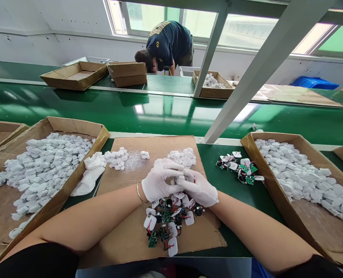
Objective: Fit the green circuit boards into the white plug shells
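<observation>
My left hand (159,180) and my right hand (198,188) wear white gloves and meet above a cardboard sheet (157,147). Their fingertips pinch a small white plastic part (179,180), which is partly hidden. Just below them lies a heap of small green circuit boards with wires and white plastic pieces (167,222). Loose white plastic shells (181,157) sit just beyond my hands. Another small cluster of shells (117,159) lies further left on the sheet. A rumpled white cloth (90,173) lies left of it.
A cardboard tray (77,127) of white shells stands left, and another (275,136) stands right. More wired boards (239,168) lie on the green conveyor belt (73,114). A white post (218,104) crosses the view. Beyond, a co-worker (168,46) bends over further trays.
</observation>
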A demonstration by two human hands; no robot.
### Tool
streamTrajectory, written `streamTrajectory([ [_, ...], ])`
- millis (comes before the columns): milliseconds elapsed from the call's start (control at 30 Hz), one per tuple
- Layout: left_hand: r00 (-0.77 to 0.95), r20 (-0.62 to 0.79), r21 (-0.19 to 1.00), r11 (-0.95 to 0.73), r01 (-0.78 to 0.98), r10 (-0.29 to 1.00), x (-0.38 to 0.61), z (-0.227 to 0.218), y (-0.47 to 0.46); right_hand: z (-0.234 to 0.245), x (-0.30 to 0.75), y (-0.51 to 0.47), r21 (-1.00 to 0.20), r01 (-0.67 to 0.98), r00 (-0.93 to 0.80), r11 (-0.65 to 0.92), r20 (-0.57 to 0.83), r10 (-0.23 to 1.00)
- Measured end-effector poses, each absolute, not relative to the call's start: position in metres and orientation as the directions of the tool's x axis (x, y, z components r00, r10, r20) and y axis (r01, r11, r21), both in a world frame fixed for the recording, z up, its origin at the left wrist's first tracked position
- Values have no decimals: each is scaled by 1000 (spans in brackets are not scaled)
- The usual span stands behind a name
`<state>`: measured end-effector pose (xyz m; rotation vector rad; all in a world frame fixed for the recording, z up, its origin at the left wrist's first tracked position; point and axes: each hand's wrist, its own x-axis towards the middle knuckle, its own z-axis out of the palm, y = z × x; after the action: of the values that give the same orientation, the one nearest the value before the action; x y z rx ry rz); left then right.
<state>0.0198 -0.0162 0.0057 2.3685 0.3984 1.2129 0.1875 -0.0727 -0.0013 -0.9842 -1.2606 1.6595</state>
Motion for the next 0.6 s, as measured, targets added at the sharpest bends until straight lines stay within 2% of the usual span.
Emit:
streamTrajectory([
  [267, 574, 696, 501, -864, 44, 433, 18, 5, -19, -10, 190, -74, -949, -159, -402, -272, -190, 896],
  [467, 605, 672, 537, -843, 0, 428, 16, 7, -16, -9, 192, -73, -937, -200, -471, -285, -163, 867],
  [600, 592, 697, 510, -860, -12, 405, 16, 4, -15, -10, 195, -71, -930, -227, -514, -290, -139, 846],
])
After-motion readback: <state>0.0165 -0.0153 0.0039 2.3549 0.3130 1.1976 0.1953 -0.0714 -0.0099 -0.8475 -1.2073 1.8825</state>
